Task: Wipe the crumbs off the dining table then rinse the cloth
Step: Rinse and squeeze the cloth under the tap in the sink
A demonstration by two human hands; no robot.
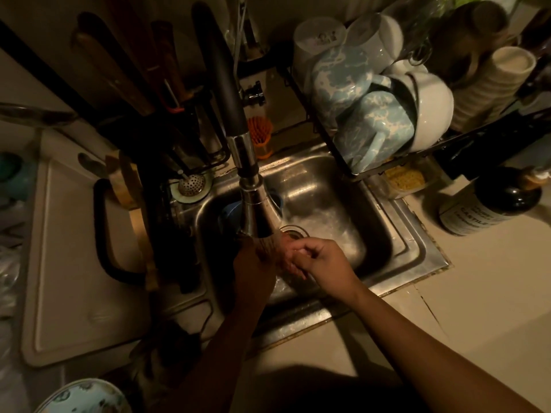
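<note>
While the dim light and the overlapping faucet head (258,210) hid most of the left hand (253,265), so that its fingers could not be told, the cloth (299,251) showed only as a small pale scrap between both hands, low over the sink (393,234) near the drain (295,231). The right hand (323,259) had its fingers curled, pinching that scrap. Its long axis and heading could not be made out.
</note>
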